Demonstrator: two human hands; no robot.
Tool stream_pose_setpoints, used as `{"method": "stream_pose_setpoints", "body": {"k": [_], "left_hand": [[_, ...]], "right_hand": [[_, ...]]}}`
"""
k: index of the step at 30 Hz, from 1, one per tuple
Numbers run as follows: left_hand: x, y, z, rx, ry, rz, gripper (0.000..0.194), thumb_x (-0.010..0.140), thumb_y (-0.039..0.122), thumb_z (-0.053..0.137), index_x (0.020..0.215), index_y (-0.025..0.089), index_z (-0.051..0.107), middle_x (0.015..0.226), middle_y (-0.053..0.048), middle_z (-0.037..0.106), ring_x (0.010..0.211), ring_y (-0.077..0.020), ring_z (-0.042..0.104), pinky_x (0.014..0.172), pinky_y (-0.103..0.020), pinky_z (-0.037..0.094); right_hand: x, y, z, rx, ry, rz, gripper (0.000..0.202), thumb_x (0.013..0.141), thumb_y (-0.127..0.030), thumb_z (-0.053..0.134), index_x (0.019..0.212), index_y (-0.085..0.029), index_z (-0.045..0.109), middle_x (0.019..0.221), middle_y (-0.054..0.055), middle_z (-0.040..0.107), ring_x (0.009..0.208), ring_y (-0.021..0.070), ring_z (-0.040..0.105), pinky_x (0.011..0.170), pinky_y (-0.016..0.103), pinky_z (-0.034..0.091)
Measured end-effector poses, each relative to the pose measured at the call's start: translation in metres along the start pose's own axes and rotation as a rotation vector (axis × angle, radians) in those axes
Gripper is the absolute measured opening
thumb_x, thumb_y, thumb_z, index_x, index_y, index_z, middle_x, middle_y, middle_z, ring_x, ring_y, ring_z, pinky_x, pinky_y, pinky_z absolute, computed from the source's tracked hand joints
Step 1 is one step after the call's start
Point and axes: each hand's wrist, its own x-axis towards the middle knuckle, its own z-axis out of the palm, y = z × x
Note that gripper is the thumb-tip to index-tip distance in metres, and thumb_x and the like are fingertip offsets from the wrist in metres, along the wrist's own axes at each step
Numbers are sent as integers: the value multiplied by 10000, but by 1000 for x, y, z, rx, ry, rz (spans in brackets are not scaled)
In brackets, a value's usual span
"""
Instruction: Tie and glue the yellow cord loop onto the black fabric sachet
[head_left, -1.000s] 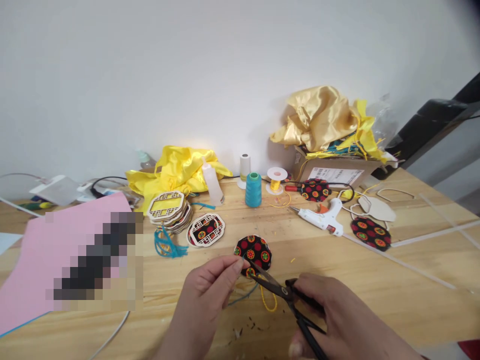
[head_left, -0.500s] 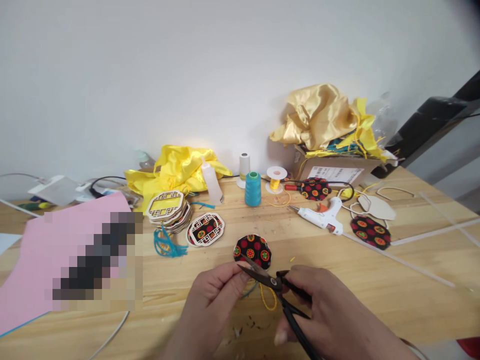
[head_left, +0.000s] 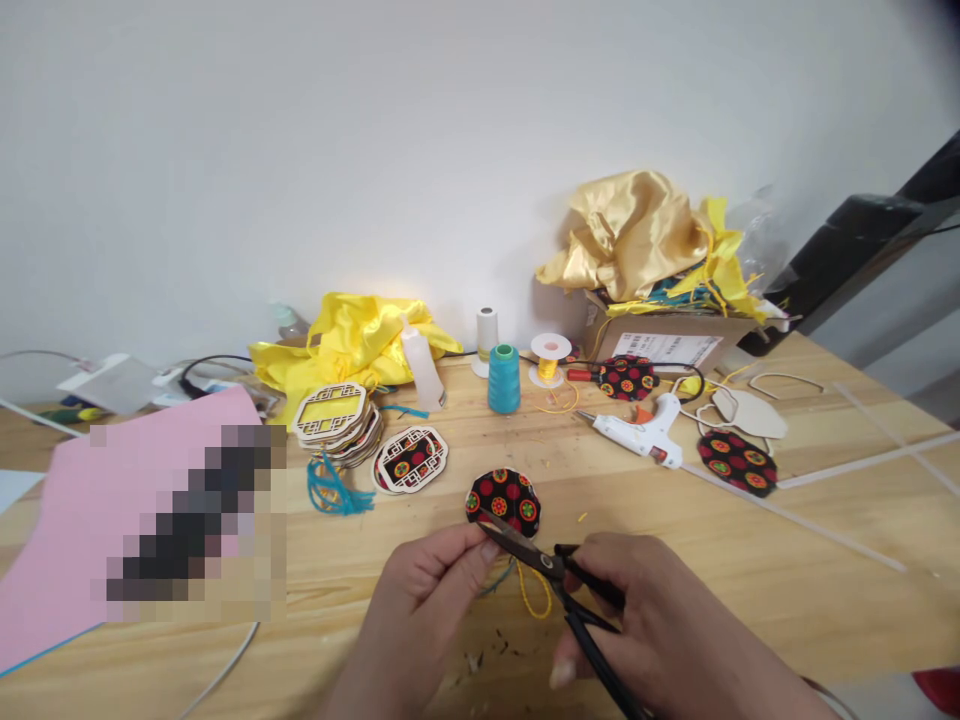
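Observation:
My left hand [head_left: 435, 590] pinches the near left edge of a round black fabric piece [head_left: 502, 497], patterned with red dots and orange-green flowers. My right hand [head_left: 630, 610] grips black-handled scissors [head_left: 546, 562] through their loops. The scissor blades lie across the near edge of the fabric piece, close to my left fingertips, and look nearly closed. A yellow cord loop [head_left: 535, 594] and a teal strand [head_left: 501, 578] hang below the piece. My left fingers partly hide its edge.
Beyond my hands stand a teal thread cone [head_left: 504, 380] and a white glue bottle [head_left: 423, 368]. A white glue gun [head_left: 649, 435] lies at right, before a fabric-filled box [head_left: 660, 340]. Cut-out frames [head_left: 330, 412] are stacked at left, near pink sheet material [head_left: 150, 450].
The scissor blades, parted before at the fabric edge, have come nearly together. Both hands keep almost the same place.

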Motion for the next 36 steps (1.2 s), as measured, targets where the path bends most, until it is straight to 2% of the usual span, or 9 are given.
{"method": "stream_pose_setpoints", "body": {"k": [11, 17, 21, 23, 25, 27, 29, 33, 36], "left_hand": [[-1, 0, 1, -2, 12, 2, 203, 731, 322, 603, 764, 201, 763, 432, 43, 380, 440, -91, 252, 401, -196, 194], [-1, -3, 1, 9, 12, 1, 195, 738, 316, 603, 767, 201, 758, 466, 40, 425, 459, -89, 286, 417, -193, 210], [3, -6, -2, -17, 48, -29, 203, 725, 327, 620, 773, 179, 750, 460, 49, 404, 453, -80, 278, 416, -188, 205], [6, -8, -5, -75, 102, -59, 219, 708, 342, 644, 790, 162, 739, 459, 55, 402, 447, -73, 276, 414, -183, 203], [9, -10, -9, -163, 149, -79, 250, 696, 360, 658, 817, 151, 724, 453, 64, 392, 433, -66, 268, 408, -178, 198], [12, -12, -12, -245, 175, -79, 272, 693, 371, 662, 837, 145, 712, 442, 77, 364, 417, -58, 253, 398, -172, 189], [14, -13, -14, -304, 177, -75, 273, 688, 365, 671, 837, 138, 705, 448, 86, 340, 413, -52, 245, 391, -165, 192], [15, -14, -14, -396, 148, -102, 303, 713, 383, 652, 888, 139, 692, 494, 85, 319, 429, -45, 236, 385, -153, 194], [16, -14, -13, -495, 106, -157, 385, 768, 464, 566, 939, 139, 682, 534, 82, 273, 447, -46, 198, 388, -150, 173]], "right_hand": [[2, 2, -3, -105, 26, -7, 136, 684, -293, 628, 634, -168, 642, 608, -6, 553, 561, 105, 465, 486, 205, 301], [6, 7, 0, -134, 55, -19, 220, 676, -370, 657, 602, -165, 623, 577, -11, 538, 544, 108, 457, 480, 210, 289], [3, 8, 0, -173, 66, -49, 240, 651, -389, 679, 597, -166, 609, 587, -15, 555, 545, 102, 455, 476, 205, 282], [-1, 5, -1, -202, 5, -87, 189, 629, -337, 699, 604, -176, 605, 616, -23, 591, 546, 97, 470, 475, 198, 287], [-7, 1, -2, -230, -81, -136, 53, 645, -226, 670, 659, -199, 626, 696, -27, 643, 596, 104, 527, 512, 189, 331], [-13, 0, -2, -279, -126, -157, 100, 671, -147, 598, 711, -223, 650, 764, -14, 673, 682, 133, 584, 590, 197, 386], [-20, 5, -4, -363, -127, -134, 149, 672, -142, 567, 738, -231, 666, 783, 11, 682, 730, 168, 609, 637, 222, 419], [-30, 35, -15, -519, -36, -34, 126, 638, -171, 587, 713, -239, 661, 758, 17, 672, 681, 179, 622, 563, 223, 441], [-34, 67, -31, -619, 191, -59, 111, 642, -201, 582, 691, -267, 656, 696, -14, 659, 584, 142, 620, 505, 200, 449]]}}
